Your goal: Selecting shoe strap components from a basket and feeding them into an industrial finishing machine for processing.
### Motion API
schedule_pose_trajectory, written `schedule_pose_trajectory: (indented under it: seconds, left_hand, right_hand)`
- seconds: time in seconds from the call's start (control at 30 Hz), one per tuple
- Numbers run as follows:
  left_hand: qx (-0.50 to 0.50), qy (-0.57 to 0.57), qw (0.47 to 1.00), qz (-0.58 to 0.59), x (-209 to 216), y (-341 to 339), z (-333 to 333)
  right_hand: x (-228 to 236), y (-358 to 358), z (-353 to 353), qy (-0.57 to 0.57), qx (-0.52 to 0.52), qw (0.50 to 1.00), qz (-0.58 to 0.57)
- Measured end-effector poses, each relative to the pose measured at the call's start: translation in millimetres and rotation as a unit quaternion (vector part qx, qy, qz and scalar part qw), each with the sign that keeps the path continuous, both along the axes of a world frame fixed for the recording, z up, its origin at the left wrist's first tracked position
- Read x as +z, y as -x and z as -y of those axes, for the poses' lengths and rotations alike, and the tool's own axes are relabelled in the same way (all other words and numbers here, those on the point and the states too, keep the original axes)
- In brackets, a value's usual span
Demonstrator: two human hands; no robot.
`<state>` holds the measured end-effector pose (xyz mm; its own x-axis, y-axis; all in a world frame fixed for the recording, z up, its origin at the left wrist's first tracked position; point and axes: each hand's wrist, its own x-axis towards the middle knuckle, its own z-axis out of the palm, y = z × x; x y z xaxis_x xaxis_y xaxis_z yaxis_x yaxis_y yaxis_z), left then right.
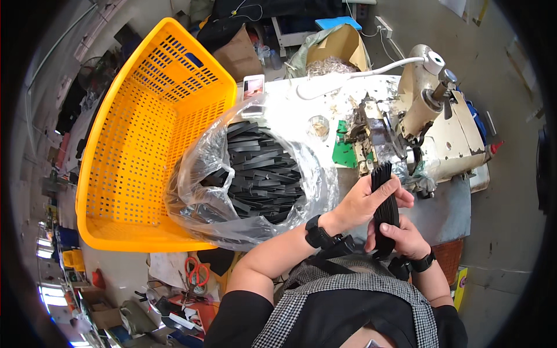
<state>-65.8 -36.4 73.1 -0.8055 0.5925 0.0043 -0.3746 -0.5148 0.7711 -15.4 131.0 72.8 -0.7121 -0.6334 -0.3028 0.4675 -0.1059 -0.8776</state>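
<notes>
A stack of thin black strips [385, 213] stands on edge between my two hands, in front of the sewing machine [426, 122]. Around its upper part my left hand [366, 200] is closed, thumb across the strips. Lower down, my right hand [407, 236] grips the same stack with the thumb pressed on its side. To the left of my left forearm, a clear plastic bag [200, 203] lies open, filled with many loose black strips [264, 171] of the same look.
A big yellow plastic basket [125, 168] stands left of the bag. On the white table are a phone [253, 87], a small clear cup [318, 126] and a white lamp arm [371, 72]. Red-handled scissors [197, 272] lie at the lower left. Behind the table is an opened carton [342, 46].
</notes>
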Motion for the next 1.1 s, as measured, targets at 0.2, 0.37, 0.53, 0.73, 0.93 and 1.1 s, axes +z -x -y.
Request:
schedule_pose_trajectory:
  seconds: [0.2, 0.37, 0.53, 0.73, 0.93, 1.1]
  left_hand:
    - [0.019, -0.017, 0.998, 0.056, -18.5, 18.3, -18.7]
    - [0.083, 0.021, 0.996, 0.022, -23.1, 33.9, -16.8]
    - [0.263, 0.367, 0.771, -0.449, -31.6, 45.9, 7.4]
    - [0.069, 0.464, 0.551, -0.69, -40.2, 29.9, -16.3]
    - [0.148, 0.444, 0.509, -0.723, -60.8, 48.7, -35.1]
    - [0.23, 0.395, 0.501, -0.735, -56.2, 51.0, -37.1]
  right_hand:
    - [-10.1, 19.6, -15.6, -0.01, -0.003, 0.998, 0.063]
    - [-22.3, 29.5, -19.7, -0.008, -0.01, 0.998, 0.069]
    - [-32.6, 36.1, -37.2, -0.018, -0.066, 0.994, 0.082]
    - [-34.3, 30.8, -40.2, -0.058, -0.081, 0.987, 0.129]
    - [-36.5, 25.6, -48.7, -0.07, -0.072, 0.992, 0.082]
    - [-28.1, 25.7, -52.6, -0.106, -0.067, 0.992, 0.009]
